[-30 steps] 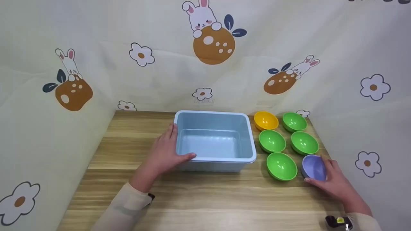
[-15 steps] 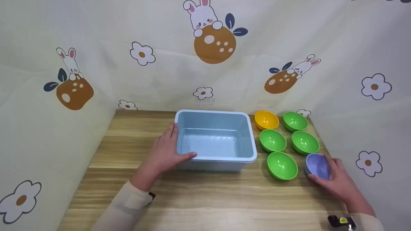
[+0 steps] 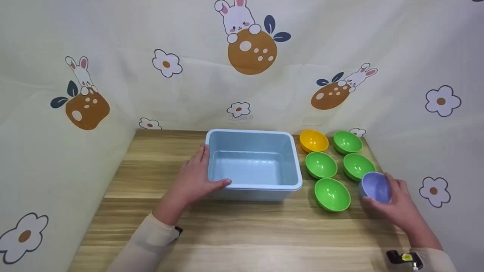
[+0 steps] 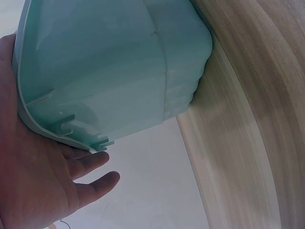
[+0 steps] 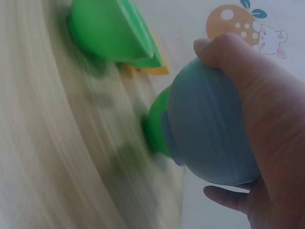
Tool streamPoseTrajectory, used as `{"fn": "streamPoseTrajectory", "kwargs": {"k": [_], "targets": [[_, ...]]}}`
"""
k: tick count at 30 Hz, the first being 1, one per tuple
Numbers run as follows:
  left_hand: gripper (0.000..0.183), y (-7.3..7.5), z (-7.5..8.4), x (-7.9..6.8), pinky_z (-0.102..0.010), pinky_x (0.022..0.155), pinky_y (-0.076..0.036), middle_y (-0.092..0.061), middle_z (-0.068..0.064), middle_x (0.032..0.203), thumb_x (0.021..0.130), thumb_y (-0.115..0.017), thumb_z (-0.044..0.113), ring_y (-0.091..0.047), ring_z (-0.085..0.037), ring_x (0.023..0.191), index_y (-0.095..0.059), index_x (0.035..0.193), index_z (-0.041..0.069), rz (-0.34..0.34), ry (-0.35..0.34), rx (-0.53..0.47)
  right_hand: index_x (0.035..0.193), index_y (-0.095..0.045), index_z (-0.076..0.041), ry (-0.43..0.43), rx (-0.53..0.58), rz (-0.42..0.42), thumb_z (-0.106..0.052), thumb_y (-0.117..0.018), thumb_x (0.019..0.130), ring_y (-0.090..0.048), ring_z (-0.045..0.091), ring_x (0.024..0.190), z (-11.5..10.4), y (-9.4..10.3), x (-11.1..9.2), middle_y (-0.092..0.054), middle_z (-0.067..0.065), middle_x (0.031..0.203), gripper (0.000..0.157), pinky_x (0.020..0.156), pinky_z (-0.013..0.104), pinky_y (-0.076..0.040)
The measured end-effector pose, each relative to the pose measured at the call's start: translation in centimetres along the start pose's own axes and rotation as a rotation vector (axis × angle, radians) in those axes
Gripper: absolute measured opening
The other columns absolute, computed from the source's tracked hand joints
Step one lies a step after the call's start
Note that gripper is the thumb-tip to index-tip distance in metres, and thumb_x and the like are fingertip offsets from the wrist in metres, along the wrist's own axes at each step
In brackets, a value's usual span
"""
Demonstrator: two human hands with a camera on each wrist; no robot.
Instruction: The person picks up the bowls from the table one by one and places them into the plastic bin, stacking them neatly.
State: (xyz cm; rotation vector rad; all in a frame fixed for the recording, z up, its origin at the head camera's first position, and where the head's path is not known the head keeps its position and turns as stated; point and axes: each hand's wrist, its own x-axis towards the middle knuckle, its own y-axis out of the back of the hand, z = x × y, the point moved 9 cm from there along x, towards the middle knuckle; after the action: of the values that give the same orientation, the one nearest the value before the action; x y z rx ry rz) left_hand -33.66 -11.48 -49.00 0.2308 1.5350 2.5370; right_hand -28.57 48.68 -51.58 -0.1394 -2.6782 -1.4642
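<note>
My right hand grips a small purple bowl, thumb on the near side of its rim and fingers on the far side. In the right wrist view the bowl is tilted and raised off the table. Just behind it in the head view is a green bowl, partly covered. My left hand rests on the near left corner of a light blue plastic bin, thumb along the front rim. Its fingers lie extended and loose beside the bin's wall in the left wrist view.
Right of the bin stand more green bowls and an orange bowl, set in two columns on the wooden table. A cloth backdrop with printed rabbits encloses the back and sides.
My right hand has lifted the purple bowl off the table, shifting it slightly right and then away from me, toward the green bowl behind. My left hand and the bin have stayed put.
</note>
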Motion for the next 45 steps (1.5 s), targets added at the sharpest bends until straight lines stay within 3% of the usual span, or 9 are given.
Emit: {"fn": "streamPoseTrajectory", "kwargs": {"k": [7, 16, 26, 45], "targets": [[0.147, -0.1, 0.0, 0.0, -0.069, 0.129, -0.027, -0.008, -0.021, 0.184, 0.080, -0.062, 0.099, -0.027, -0.048, 0.164, -0.012, 0.176, -0.001, -0.008, 0.001, 0.000, 0.172, -0.018, 0.008, -0.007, 0.035, 0.032, -0.043, -0.091, 0.091, -0.050, 0.066, 0.124, -2.7, 0.6, 0.8, -0.032, 0.042, 0.151, 0.121, 0.098, 0.084, -0.049], [0.148, 0.0, 0.0, 0.0, -0.069, 0.130, -0.024, -0.010, -0.023, 0.184, 0.080, -0.060, 0.100, -0.026, -0.049, 0.164, -0.010, 0.176, -0.001, -0.006, -0.006, 0.000, 0.172, -0.021, 0.006, 0.058, 0.052, 0.041, -0.038, -0.092, 0.091, -0.051, 0.066, 0.123, -6.7, 1.1, 2.5, -0.034, 0.040, 0.150, 0.116, 0.096, 0.083, -0.051], [0.149, -0.1, 0.0, -0.1, -0.067, 0.130, -0.025, -0.006, -0.021, 0.184, 0.079, -0.061, 0.100, -0.026, -0.048, 0.164, -0.008, 0.176, 0.001, -0.015, 0.005, -0.017, 0.176, -0.017, -0.003, 0.092, 0.048, -0.009, -0.047, -0.092, 0.090, -0.051, 0.065, 0.123, -10.5, 0.4, 3.6, -0.033, 0.039, 0.152, 0.123, 0.094, 0.081, -0.054], [0.147, -0.1, 0.0, -0.1, -0.068, 0.130, -0.023, -0.006, -0.021, 0.185, 0.080, -0.062, 0.098, -0.024, -0.048, 0.165, -0.008, 0.176, 0.001, -0.014, 0.005, -0.027, 0.175, -0.026, -0.007, 0.235, -0.020, -0.024, -0.056, -0.091, 0.088, -0.046, 0.055, 0.135, -17.9, -0.2, 5.3, -0.037, 0.029, 0.159, 0.119, 0.096, 0.079, -0.054]]}}
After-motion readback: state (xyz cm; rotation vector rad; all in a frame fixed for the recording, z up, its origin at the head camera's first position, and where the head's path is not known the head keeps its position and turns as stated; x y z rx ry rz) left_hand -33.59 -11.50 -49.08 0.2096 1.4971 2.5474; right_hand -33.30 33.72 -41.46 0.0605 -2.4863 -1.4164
